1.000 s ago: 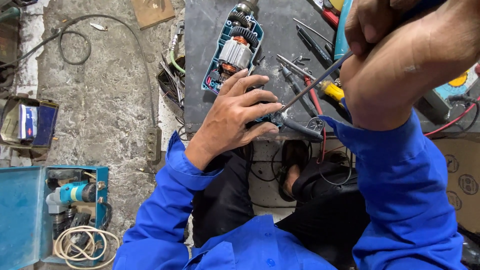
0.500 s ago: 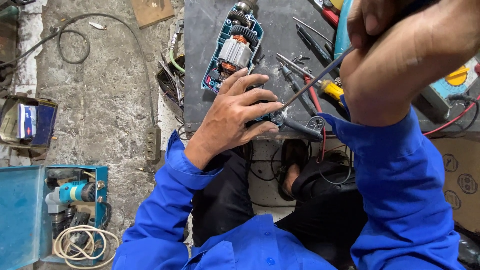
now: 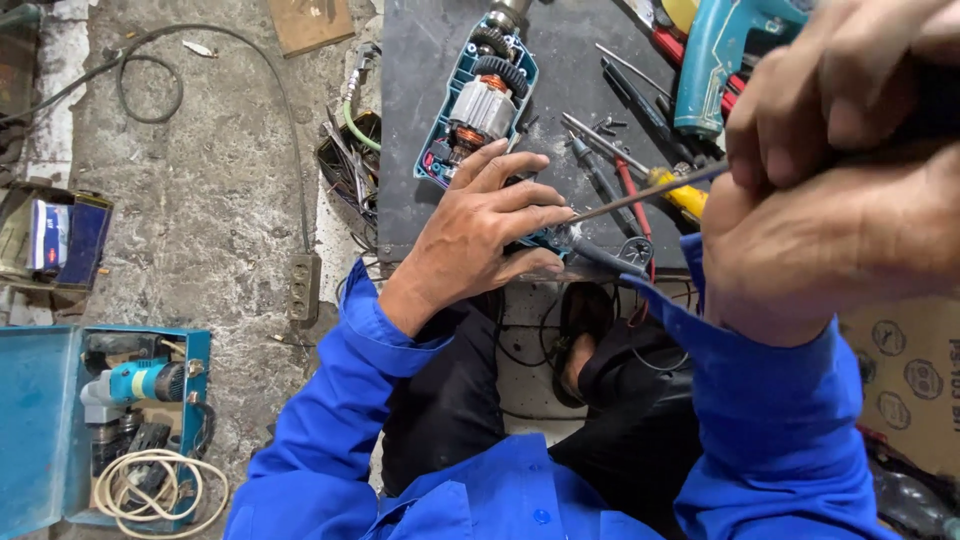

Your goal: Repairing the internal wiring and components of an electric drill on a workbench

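An opened teal power drill lies on a dark metal plate, its copper-wound armature exposed. My left hand presses down on the drill's handle end near the plate's front edge. My right hand is raised close to the camera, gripping a screwdriver by the handle. Its long metal shaft slants down to the left, and its tip meets the drill housing beside my left fingers.
Several screwdrivers and pliers and a teal drill cover lie on the plate's right side. A blue metal case with another drill and coiled cord sits on the concrete floor at left. A power strip and black cable lie nearby.
The view has shifted slightly and my right hand has moved a little right and up with the screwdriver. My left hand stays pressed on the drill.
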